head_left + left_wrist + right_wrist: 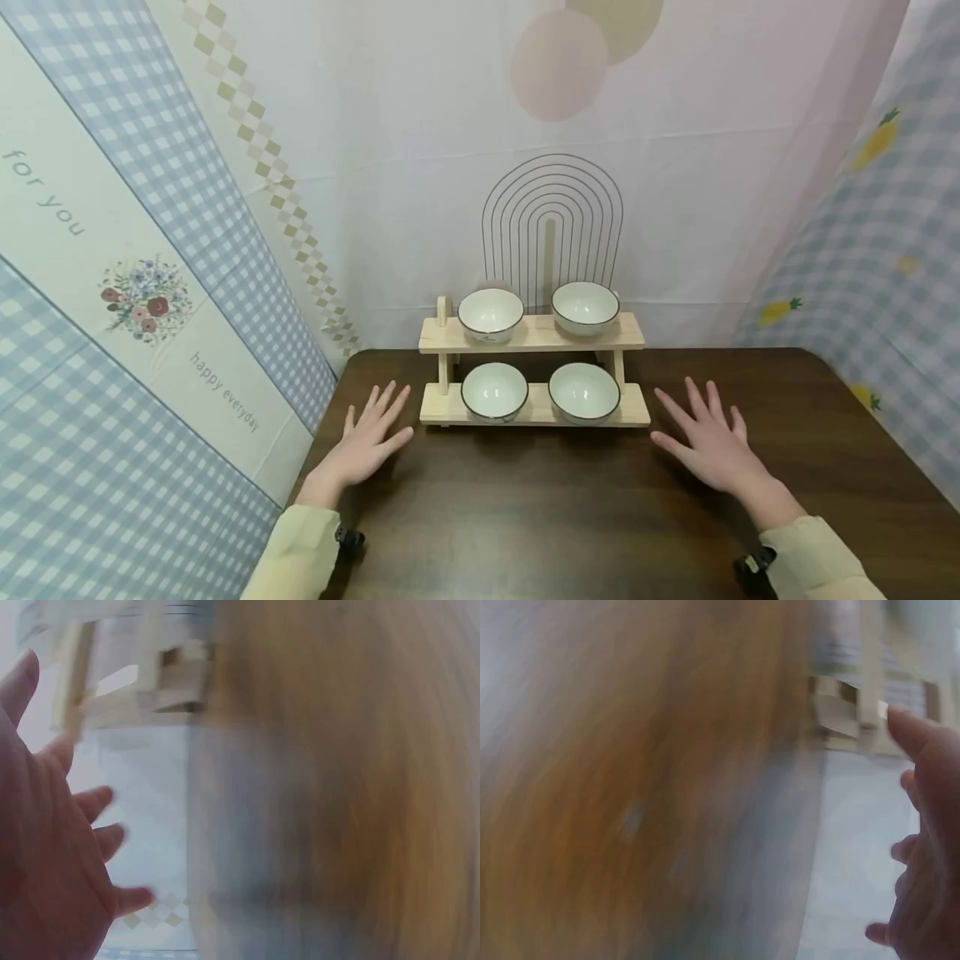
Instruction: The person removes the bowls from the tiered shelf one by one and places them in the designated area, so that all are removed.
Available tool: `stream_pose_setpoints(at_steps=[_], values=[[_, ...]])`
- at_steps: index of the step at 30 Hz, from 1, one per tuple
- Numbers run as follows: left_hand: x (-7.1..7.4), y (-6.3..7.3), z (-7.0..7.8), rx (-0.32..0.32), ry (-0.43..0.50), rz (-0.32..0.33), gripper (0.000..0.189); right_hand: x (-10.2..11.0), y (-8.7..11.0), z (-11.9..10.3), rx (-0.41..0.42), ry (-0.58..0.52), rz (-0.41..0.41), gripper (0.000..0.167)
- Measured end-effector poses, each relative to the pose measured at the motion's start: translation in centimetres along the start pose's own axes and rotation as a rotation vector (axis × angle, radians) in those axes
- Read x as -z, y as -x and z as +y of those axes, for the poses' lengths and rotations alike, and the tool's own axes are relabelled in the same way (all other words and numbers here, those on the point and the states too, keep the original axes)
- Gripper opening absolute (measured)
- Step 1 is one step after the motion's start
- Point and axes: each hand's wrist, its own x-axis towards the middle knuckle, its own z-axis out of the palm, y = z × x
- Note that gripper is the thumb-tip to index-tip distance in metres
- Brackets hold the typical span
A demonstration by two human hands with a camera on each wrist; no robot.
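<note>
My left hand [365, 442] is over the table's left part, fingers spread, holding nothing. On the other side my right hand [712, 446] is likewise spread and holds nothing. Between them stands a two-tier light wooden rack [536, 332], its ends just beyond the fingertips. Two white bowls with dark rims, an upper left bowl [491, 312] and an upper right bowl [586, 307], sit on the top shelf. A lower left bowl [495, 390] and a lower right bowl [584, 391] sit on the bottom shelf. Both wrist views are blurred, showing each open palm near the rack.
The dark brown wooden table [525, 517] extends in front of the rack. A white patterned cloth [405, 208] hangs right behind it. Blue checked cloths flank the table, the left cloth [202, 167] and the right cloth [892, 275].
</note>
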Motion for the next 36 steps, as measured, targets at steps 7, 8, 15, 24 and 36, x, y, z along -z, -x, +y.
stream_pose_setpoints(at_steps=[7,8,15,24,36], values=[[-1.4,-0.6,0.7,0.114,0.376,0.196,0.064,0.5,-0.4,-1.4,-0.103,-0.306,0.186,0.063],[-1.8,-0.8,0.9,0.137,0.405,0.221,0.062,0.5,-0.5,-1.9,-0.128,-0.356,0.214,0.060],[-3.9,-2.1,2.1,0.283,0.624,0.307,0.052,-0.4,-2.0,-6.0,-0.246,-0.776,0.121,0.061],[-5.1,-2.9,2.5,0.293,0.715,0.358,0.047,-2.0,-3.7,-10.0,-0.285,-0.861,0.002,0.077],[-5.6,-3.4,2.9,0.305,0.727,0.361,0.041,-2.2,-3.3,-10.8,-0.298,-0.920,-0.023,0.078]])
